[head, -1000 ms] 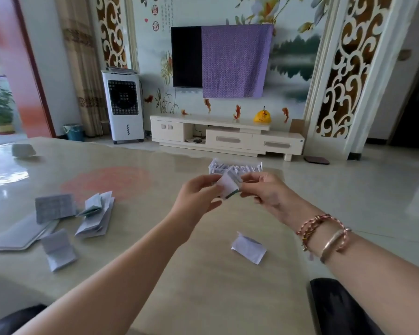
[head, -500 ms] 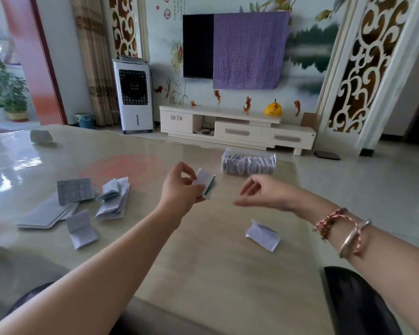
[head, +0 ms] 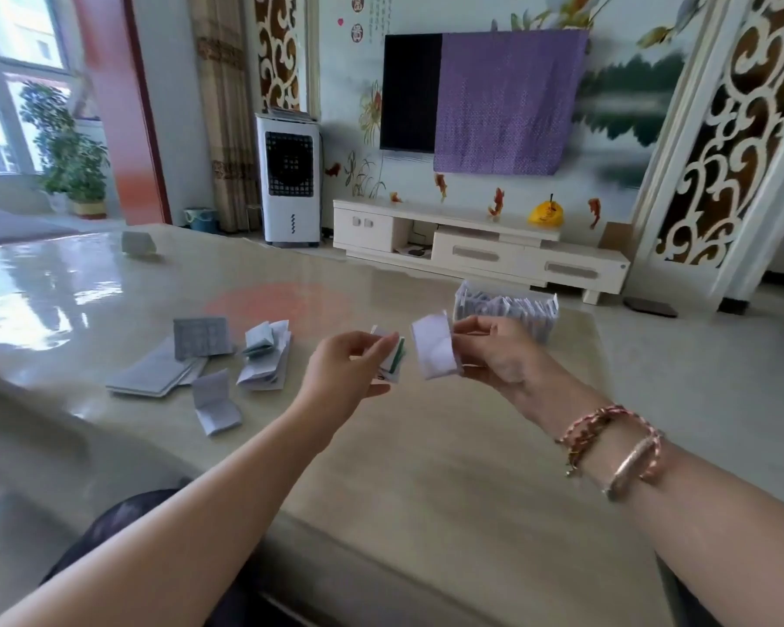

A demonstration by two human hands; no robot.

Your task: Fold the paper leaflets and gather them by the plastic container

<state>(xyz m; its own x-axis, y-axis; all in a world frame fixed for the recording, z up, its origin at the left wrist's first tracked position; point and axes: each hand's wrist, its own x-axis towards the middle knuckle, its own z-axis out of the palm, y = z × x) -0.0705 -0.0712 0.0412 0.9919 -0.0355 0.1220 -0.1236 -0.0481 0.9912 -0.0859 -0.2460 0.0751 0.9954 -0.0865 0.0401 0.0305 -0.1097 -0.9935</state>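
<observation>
Compared with half a second ago, we note that the right hand (head: 494, 355), then empty and open above the table (head: 426, 468), now pinches a white folded leaflet (head: 435, 346) between thumb and fingertips. The folded leaflet that lay on the table near the right forearm is no longer there. The left hand (head: 349, 373) keeps its pinch on a small folded leaflet with green print (head: 392, 357), thumb on top, fingers closed beneath. The two held leaflets sit just beside each other in the air above the table, not touching as far as we can tell.

Count of items in view:
- Two hands, each gripping one leaflet.
- One clear plastic container (head: 508, 310) on the far right part of the table, behind the right hand, packed with upright folded leaflets; their number cannot be told.
- One loose pile of folded leaflets (head: 265, 355) to the left of the left hand.
- One flat stack of unfolded sheets (head: 150, 377) further left, with one grey printed leaflet (head: 202, 337) resting on it.
- One half-open folded leaflet (head: 216, 407) lying near the stack, toward us.
- One small folded paper (head: 137, 243) alone at the far left of the table.
- Two bracelets (head: 616, 450) on the right wrist.
</observation>
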